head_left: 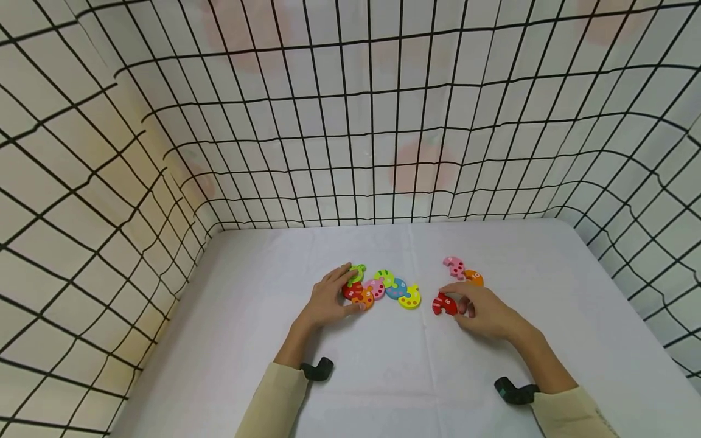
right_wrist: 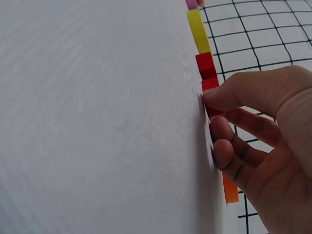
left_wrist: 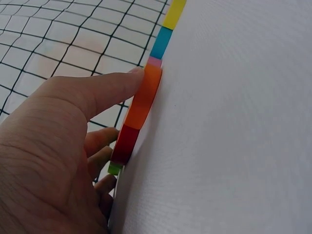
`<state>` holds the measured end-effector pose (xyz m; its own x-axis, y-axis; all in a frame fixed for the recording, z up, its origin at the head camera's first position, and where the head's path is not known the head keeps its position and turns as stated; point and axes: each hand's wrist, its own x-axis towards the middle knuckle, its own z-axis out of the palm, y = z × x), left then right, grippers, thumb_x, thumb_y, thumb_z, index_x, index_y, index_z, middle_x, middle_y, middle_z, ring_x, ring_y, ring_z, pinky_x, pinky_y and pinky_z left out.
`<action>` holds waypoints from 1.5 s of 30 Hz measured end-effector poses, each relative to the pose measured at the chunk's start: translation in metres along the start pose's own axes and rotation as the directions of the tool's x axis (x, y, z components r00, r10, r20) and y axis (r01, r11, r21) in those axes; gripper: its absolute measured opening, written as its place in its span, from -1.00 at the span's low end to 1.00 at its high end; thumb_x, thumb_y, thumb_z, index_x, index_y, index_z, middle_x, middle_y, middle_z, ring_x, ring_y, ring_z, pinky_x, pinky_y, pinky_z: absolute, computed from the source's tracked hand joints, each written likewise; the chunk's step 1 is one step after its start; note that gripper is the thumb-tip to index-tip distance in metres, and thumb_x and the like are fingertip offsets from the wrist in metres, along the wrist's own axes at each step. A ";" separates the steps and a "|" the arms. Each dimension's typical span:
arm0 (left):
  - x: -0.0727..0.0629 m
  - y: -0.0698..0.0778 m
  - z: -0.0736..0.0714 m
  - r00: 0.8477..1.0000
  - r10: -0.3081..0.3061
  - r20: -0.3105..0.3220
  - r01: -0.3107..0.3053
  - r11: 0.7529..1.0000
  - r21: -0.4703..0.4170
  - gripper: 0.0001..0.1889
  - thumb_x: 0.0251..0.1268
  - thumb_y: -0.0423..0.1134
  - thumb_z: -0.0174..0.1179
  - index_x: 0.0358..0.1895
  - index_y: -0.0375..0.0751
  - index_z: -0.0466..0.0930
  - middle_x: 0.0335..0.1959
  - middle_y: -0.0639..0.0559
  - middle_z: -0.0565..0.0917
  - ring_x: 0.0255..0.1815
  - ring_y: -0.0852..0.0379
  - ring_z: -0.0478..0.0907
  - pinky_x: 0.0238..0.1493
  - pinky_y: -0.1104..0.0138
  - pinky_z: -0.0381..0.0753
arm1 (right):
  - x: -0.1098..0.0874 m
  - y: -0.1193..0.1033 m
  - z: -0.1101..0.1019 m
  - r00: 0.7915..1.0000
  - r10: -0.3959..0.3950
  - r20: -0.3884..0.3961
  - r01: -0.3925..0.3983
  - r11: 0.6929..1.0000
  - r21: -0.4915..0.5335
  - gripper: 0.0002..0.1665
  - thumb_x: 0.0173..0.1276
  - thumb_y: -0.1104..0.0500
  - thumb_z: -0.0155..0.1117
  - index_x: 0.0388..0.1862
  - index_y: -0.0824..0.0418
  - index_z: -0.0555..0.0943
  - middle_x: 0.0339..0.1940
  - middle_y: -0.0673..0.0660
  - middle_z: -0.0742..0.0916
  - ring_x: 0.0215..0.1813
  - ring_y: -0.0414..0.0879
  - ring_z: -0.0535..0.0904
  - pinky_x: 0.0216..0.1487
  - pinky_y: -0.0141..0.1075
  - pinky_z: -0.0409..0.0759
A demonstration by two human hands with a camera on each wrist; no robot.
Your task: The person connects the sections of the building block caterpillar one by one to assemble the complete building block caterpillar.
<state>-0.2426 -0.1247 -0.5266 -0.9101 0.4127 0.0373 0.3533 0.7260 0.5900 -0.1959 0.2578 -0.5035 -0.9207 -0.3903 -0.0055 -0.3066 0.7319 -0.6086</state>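
Note:
A winding row of curved, flat, numbered puzzle pieces lies on the white table. At its left end, a green piece (head_left: pixel 358 272) shows beside the fingers of my left hand (head_left: pixel 328 299). The left thumb touches the edge of an orange piece (left_wrist: pixel 144 97), with a red piece (left_wrist: pixel 126 145) beside it. Pink, light green and blue pieces lead to a yellow piece (head_left: pixel 409 297) at the right end. Apart from the row, my right hand (head_left: pixel 484 310) pinches a red striped puzzle piece (head_left: pixel 445 303) between thumb and index finger, its other fingers curled behind.
Behind the right hand lie a pink spotted piece (head_left: pixel 454 267) and an orange piece (head_left: pixel 474 278), the latter partly covered by the hand. Black wire mesh (head_left: pixel 372 134) rises along the back and both sides of the white-covered table (head_left: pixel 372 389).

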 end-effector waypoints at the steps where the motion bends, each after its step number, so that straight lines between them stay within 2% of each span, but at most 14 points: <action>1: 0.000 0.000 0.000 1.000 0.000 0.000 0.000 1.000 0.004 -0.13 0.20 0.14 0.35 0.60 0.09 0.27 0.69 0.09 0.15 0.69 -0.11 0.04 0.52 -0.28 0.11 | 0.000 0.000 0.000 1.000 0.002 0.002 -0.002 1.000 0.000 -0.34 0.26 0.31 0.42 0.37 0.09 0.57 -0.23 0.00 0.64 -0.28 -0.14 0.50 -0.35 -0.43 0.55; 4: 0.000 -0.001 0.001 1.000 -0.002 -0.003 0.002 1.000 0.008 -0.13 0.20 0.15 0.34 0.60 0.09 0.27 0.68 0.08 0.16 0.68 -0.12 0.05 0.51 -0.28 0.13 | 0.001 -0.001 0.002 1.000 0.003 0.020 -0.002 1.000 -0.019 -0.29 0.29 0.25 0.43 0.43 0.06 0.53 0.06 0.02 0.70 -0.27 -0.16 0.50 -0.34 -0.44 0.53; 7: -0.001 0.000 0.000 1.000 -0.006 0.000 0.006 1.000 0.013 -0.13 0.20 0.14 0.33 0.60 0.08 0.26 0.68 0.08 0.16 0.69 -0.11 0.04 0.52 -0.27 0.12 | 0.002 -0.002 0.004 0.999 0.005 0.040 -0.004 1.000 -0.018 -0.30 0.33 0.24 0.42 0.45 0.02 0.53 0.26 0.00 0.66 -0.24 -0.16 0.48 -0.31 -0.44 0.53; 8: -0.001 0.000 0.000 1.000 -0.004 0.000 0.004 1.000 0.012 -0.13 0.20 0.14 0.33 0.60 0.08 0.27 0.68 0.07 0.16 0.69 -0.12 0.04 0.52 -0.28 0.12 | 0.003 -0.002 0.005 0.999 0.004 0.043 -0.003 1.000 -0.020 -0.32 0.34 0.23 0.42 0.44 0.02 0.53 0.27 0.00 0.66 -0.23 -0.16 0.48 -0.30 -0.44 0.53; 12: -0.001 0.001 0.000 1.000 0.003 -0.002 -0.003 1.000 0.016 -0.13 0.21 0.14 0.33 0.60 0.07 0.27 0.68 0.06 0.17 0.69 -0.12 0.05 0.52 -0.29 0.12 | 0.004 -0.002 0.005 1.000 0.013 0.017 -0.013 1.000 -0.015 -0.43 0.30 0.15 0.50 0.29 0.03 0.62 0.03 -0.01 0.70 -0.22 -0.15 0.49 -0.30 -0.43 0.55; 15: 0.000 0.001 0.001 1.000 0.012 -0.013 -0.012 1.000 0.011 -0.15 0.22 0.13 0.34 0.59 0.07 0.28 0.67 0.05 0.19 0.68 -0.12 0.07 0.51 -0.28 0.14 | 0.004 0.000 0.004 0.999 0.036 -0.018 -0.036 0.999 -0.006 -0.43 0.24 0.06 0.58 0.22 0.03 0.63 -0.23 -0.03 0.64 -0.23 -0.13 0.49 -0.32 -0.42 0.55; 17: 0.000 0.000 0.001 1.000 0.012 -0.021 -0.012 1.000 0.009 -0.15 0.22 0.14 0.34 0.59 0.07 0.29 0.67 0.05 0.20 0.68 -0.11 0.09 0.51 -0.27 0.15 | 0.006 0.001 0.005 0.998 0.048 -0.038 -0.048 0.999 0.000 -0.43 0.21 0.03 0.60 0.19 0.03 0.63 -0.30 -0.03 0.61 -0.22 -0.12 0.50 -0.32 -0.41 0.56; 23: 0.000 -0.001 0.002 1.000 0.004 -0.030 -0.004 1.000 -0.001 -0.14 0.20 0.20 0.36 0.57 0.08 0.32 0.66 0.06 0.22 0.70 -0.11 0.06 0.53 -0.28 0.14 | 0.014 -0.003 0.004 0.991 0.067 -0.117 -0.069 0.997 -0.019 -0.41 0.18 0.01 0.62 0.18 0.01 0.65 -0.20 -0.02 0.67 -0.11 -0.08 0.56 -0.23 -0.39 0.63; 28: 0.001 -0.001 0.001 0.999 0.009 -0.031 -0.009 1.000 -0.006 -0.14 0.19 0.18 0.37 0.57 0.08 0.33 0.65 0.06 0.24 0.70 -0.11 0.06 0.53 -0.29 0.12 | 0.024 -0.010 0.002 0.986 0.035 -0.162 -0.039 0.999 -0.020 -0.46 0.20 0.10 0.60 0.17 0.04 0.67 -0.12 0.03 0.69 -0.08 -0.06 0.60 -0.15 -0.36 0.65; 33: 0.001 -0.001 0.001 1.000 0.004 -0.023 -0.004 1.000 -0.008 -0.14 0.19 0.17 0.37 0.58 0.09 0.31 0.66 0.09 0.21 0.71 -0.07 0.04 0.54 -0.26 0.12 | 0.036 -0.017 0.003 0.986 0.015 -0.166 -0.017 1.000 -0.013 -0.49 0.22 0.12 0.59 0.17 0.05 0.69 -0.06 0.04 0.70 -0.08 -0.07 0.60 -0.13 -0.38 0.65; 40: 0.001 -0.001 0.001 1.000 0.004 -0.018 -0.004 1.000 -0.002 -0.13 0.20 0.19 0.37 0.58 0.10 0.30 0.66 0.09 0.20 0.71 -0.07 0.03 0.55 -0.25 0.11 | 0.049 -0.024 0.008 0.989 -0.020 -0.147 0.020 1.000 0.003 -0.55 0.25 0.13 0.57 0.13 0.10 0.73 0.20 0.14 0.67 -0.11 -0.10 0.59 -0.14 -0.41 0.65; 45: 0.000 -0.001 0.001 1.000 0.004 -0.020 -0.004 1.000 0.001 -0.13 0.20 0.19 0.37 0.58 0.09 0.30 0.67 0.09 0.20 0.71 -0.07 0.04 0.54 -0.25 0.12 | 0.053 -0.025 0.012 0.991 -0.017 -0.134 0.017 1.000 0.001 -0.54 0.26 0.11 0.56 0.14 0.14 0.74 0.24 0.19 0.66 -0.10 -0.08 0.59 -0.15 -0.40 0.64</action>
<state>-0.2432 -0.1251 -0.5276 -0.9130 0.4042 0.0555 0.3568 0.7250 0.5891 -0.2343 0.2117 -0.4978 -0.9395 -0.3241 0.1112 -0.3221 0.7247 -0.6092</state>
